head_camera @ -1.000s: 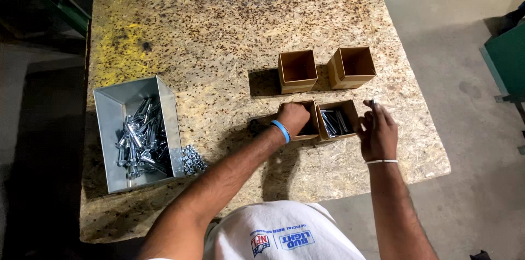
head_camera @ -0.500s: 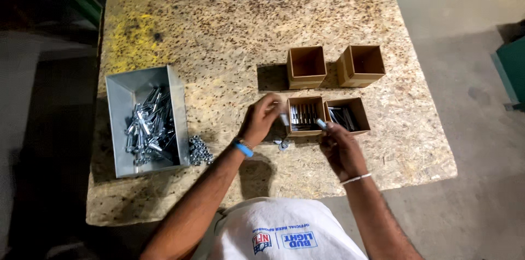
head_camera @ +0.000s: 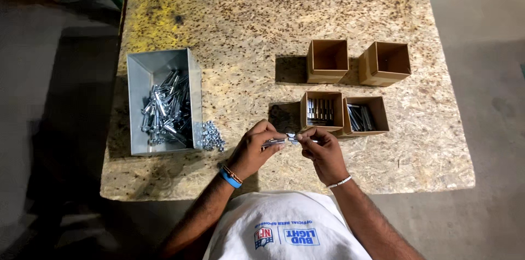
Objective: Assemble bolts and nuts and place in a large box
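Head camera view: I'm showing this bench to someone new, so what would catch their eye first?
Probably the two hands meeting at the near edge, the left hand and right hand pinching a small metal bolt between them. Left of them sits a grey metal bin heaped with shiny bolts. Beyond the hands stand four brown cardboard boxes, the near two holding bolts, the far two empty.

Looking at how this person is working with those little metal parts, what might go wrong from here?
1. Both hands, left hand and right hand, pinch a small metal bolt above the table's near edge; if it slips, it may roll off onto the floor.
2. The loose pile of nuts lies beside the grey metal bin, close to the left forearm; a sweep of the arm might scatter them.
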